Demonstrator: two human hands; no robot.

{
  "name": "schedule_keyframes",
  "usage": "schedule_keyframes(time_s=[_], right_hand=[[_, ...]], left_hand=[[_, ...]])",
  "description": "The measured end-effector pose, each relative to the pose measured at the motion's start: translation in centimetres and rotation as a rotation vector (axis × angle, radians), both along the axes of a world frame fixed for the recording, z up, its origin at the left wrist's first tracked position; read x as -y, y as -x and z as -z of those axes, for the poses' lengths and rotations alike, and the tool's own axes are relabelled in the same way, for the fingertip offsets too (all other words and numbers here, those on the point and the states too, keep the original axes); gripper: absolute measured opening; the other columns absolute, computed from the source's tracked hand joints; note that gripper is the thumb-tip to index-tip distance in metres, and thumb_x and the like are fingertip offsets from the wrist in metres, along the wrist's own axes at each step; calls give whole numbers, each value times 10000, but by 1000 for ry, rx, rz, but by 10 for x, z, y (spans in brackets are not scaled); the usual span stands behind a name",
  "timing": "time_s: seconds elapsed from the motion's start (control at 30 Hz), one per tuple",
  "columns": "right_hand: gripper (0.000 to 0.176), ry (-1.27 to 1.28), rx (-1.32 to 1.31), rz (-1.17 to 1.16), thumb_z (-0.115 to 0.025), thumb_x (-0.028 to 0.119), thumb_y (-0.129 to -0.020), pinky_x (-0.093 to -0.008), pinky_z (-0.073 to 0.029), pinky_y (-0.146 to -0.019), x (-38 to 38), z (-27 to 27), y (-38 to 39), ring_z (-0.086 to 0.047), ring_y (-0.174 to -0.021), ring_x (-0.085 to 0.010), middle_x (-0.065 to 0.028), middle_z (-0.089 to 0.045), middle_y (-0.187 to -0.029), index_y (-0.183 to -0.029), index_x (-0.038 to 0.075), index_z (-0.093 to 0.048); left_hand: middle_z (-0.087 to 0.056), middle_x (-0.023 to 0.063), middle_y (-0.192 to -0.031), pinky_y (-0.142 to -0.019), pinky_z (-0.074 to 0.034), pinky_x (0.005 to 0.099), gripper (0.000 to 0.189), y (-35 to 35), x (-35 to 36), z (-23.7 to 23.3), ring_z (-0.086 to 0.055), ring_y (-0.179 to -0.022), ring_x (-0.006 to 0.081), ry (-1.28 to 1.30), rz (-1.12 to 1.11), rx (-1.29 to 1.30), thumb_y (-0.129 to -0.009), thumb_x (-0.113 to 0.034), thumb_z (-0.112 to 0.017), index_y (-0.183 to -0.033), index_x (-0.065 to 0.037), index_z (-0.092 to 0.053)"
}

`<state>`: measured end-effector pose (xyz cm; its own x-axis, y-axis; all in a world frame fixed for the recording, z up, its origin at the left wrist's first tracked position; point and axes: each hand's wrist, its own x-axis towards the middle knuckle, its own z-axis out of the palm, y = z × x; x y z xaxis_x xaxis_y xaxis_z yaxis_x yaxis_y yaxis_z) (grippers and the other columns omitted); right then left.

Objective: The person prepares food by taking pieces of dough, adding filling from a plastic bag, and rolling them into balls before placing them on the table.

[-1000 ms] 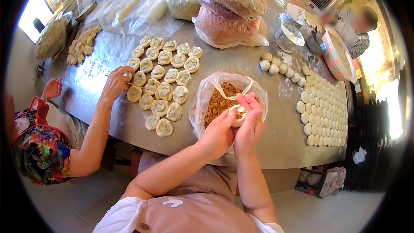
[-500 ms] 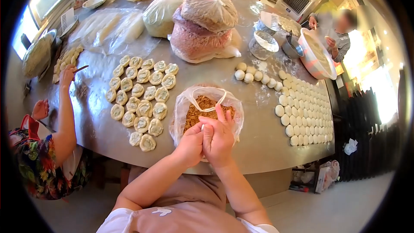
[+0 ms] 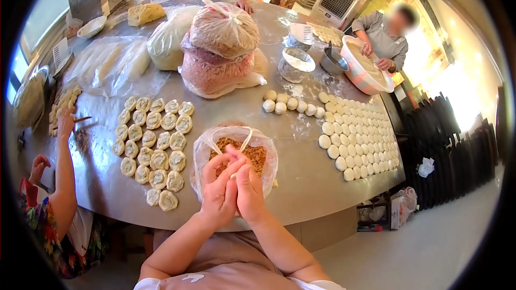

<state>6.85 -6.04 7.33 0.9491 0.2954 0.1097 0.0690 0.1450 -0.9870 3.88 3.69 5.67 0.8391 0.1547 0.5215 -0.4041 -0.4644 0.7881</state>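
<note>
At lower centre of the frame, over the near edge of the table (image 3: 303,174): left hand (image 3: 216,196) and right hand (image 3: 251,192) sit side by side, touching along their inner edges. The fingers of both hands are curled inward and pressed together, closed round a small dough piece (image 3: 235,175). Only a pale sliver of it shows between the fingertips; the rest is hidden by the hands. The left hand's fingers stand slightly higher than the right's.

Directly behind the hands is an open clear bag (image 3: 204,153) holding brown, crumbly filling (image 3: 253,154). The fingertips overlap its rim in this view, but I cannot tell whether they touch it.

Left of centre, flattened filled rounds (image 3: 153,139) lie in loose rows on the table. At right of centre, smooth white dough balls (image 3: 360,134) are packed in tight rows, with a short line of them running toward the middle.

At the far left edge, a co-worker's hand (image 3: 65,121) rests on the table, pinching a thin stick (image 3: 81,120).

At upper centre, two tied bags (image 3: 220,48) are stacked one on the other. A clear bowl (image 3: 295,64) stands just to their right.

At upper right, a person has both hands at a large tub (image 3: 365,72) on the table's far rim.
</note>
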Motion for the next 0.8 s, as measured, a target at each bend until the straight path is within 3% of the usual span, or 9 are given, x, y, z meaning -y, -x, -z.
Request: schedule_keyframes(time_s=[0.1,0.13,0.27,0.4,0.5,0.53,0.63,0.77,0.8], right_hand=[[408,11,-105,-33,-447,360,-1027,-278,-454,-843,1,-1,-3,-550,-939,-132,-89,-592,-1043,-1182,-8,-530],[378,53,-138,-20,-459,340,-1026,-276,-460,-828,5,10,-4,-556,-918,-127,-87,-597,-1025,-1180,3,-537],[310,360,-19,39,-470,251,-1021,-305,-478,-836,10,-13,0,-597,-956,-177,-132,-607,-1129,-1221,22,-530],[395,365,584,29,-465,213,-1009,-404,-374,-1034,-3,-9,1,-488,-1245,-367,-260,-470,-1375,-1343,2,-442],[566,235,241,90,-319,392,-1043,-388,-272,-1113,3,-8,-24,-281,-1408,-327,-235,-321,-1492,-1435,-17,-318],[611,426,417,228,-320,455,-1025,-474,-136,-1151,7,2,-43,-131,-1448,-421,-290,-238,-1511,-1423,-8,-337],[698,426,460,196,-215,537,-1014,-500,-98,-1155,2,-6,-31,-79,-1445,-452,-278,-157,-1543,-1461,5,-281],[789,120,321,6,-180,622,-980,-485,-61,-1164,-7,-33,-2,-61,-1456,-416,-236,-63,-1578,-1489,20,-213],[839,-15,232,-38,-169,656,-962,-443,-76,-1166,-6,-28,-3,-69,-1461,-344,-193,-60,-1587,-1504,16,-145]], left_hand=[[-261,200,-1508,-1032,-348,405,669,-1,-4,-9,-451,-1212,297,128,164,4,-1020,-495,-271,-1353,43,-491],[-113,201,-1570,-1089,-288,412,856,4,-5,-11,-373,-1319,323,-3,96,-41,-972,-633,-154,-1456,55,-317],[-81,168,-1587,-1168,-141,416,1035,-3,4,-14,-143,-1453,317,717,191,-218,-868,-776,-171,-1519,10,5],[-214,145,-1557,-1161,-183,385,915,0,10,-25,-236,-1427,257,833,258,-290,-930,-697,-223,-1527,-20,-76],[-322,116,-1504,-1138,-238,358,783,12,7,-13,-309,-1386,211,724,523,-382,-984,-600,-270,-1507,-23,-181],[-366,87,-1467,-1115,-277,340,665,18,11,-18,-357,-1344,190,778,503,-439,-1022,-506,-294,-1469,-16,-265],[-426,99,-1406,-1082,-316,332,591,13,18,-29,-405,-1285,167,1085,504,-396,-1045,-413,-330,-1436,29,-306],[-536,83,-1314,-963,-426,269,449,4,13,-36,-523,-1142,119,1044,397,-337,-1037,-252,-444,-1409,-3,-409],[-643,81,-1129,-834,-481,244,305,3,16,-41,-591,-931,95,1111,291,-376,-1024,-215,-485,-1199,13,-590]])
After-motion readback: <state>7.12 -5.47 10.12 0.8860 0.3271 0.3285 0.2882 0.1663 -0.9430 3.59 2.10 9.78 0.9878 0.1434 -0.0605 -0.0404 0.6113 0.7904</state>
